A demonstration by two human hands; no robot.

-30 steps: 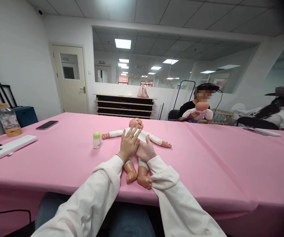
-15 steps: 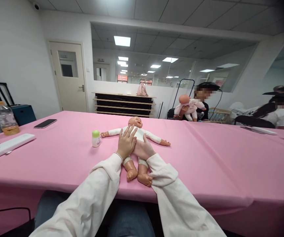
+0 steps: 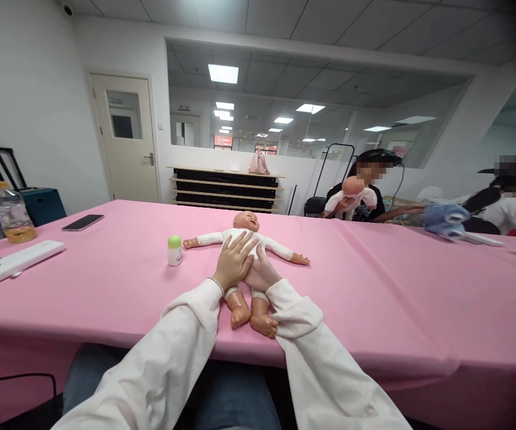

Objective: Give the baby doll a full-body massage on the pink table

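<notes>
A baby doll [image 3: 245, 221] in a white outfit lies on its back on the pink-covered table [image 3: 356, 298], arms spread, bare feet toward me. My left hand [image 3: 235, 263] rests on the doll's belly, fingers stretched out and pointing up toward its chest. Against the other side of the belly lies my right hand [image 3: 262, 270], its thumb raised apart and its other fingers partly hidden by the left hand. Left of the doll stands a small white bottle with a green cap [image 3: 174, 250].
On the left are a phone [image 3: 83, 222], a white power strip-like device [image 3: 20, 261] and a drink bottle [image 3: 11, 212]. Across the table a person [image 3: 368, 185] holds another doll [image 3: 353, 186]. A blue plush-like thing [image 3: 446, 221] is near another person at the right [image 3: 515, 203].
My left hand has slid slightly to the right across the doll's belly. The person opposite has shifted their doll and stretched an arm right, where a blue thing now shows.
</notes>
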